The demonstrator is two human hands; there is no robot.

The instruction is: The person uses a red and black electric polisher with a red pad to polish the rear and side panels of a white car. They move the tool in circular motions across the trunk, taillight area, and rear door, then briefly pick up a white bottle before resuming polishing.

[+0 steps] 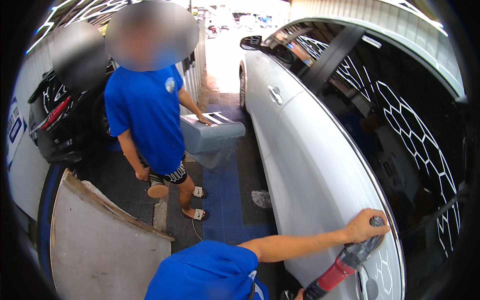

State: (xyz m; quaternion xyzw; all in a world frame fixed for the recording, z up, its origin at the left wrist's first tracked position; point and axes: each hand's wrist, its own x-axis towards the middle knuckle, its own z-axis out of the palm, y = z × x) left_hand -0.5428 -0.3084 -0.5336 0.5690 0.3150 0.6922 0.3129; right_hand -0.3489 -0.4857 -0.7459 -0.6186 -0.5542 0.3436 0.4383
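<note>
My left hand (367, 227) wraps over the black head of a red and black power polisher (336, 272), with the arm stretched out from the blue sleeve. The polisher slants along the side of a silver car (310, 165), its head just below the window line and near a rear door handle (367, 285). Its pad is hidden from this side. At the lower edge only a small part of my right hand (300, 295) shows, closed at the dark rear end of the polisher.
A person in a blue shirt (145, 110) stands left, one hand on a grey plastic bin (212, 135), the other holding a tool with a round brown pad (158, 190). A grey panel (100, 245) lies lower left. A black car (65, 125) stands behind. A thin cord (196, 230) crosses the floor.
</note>
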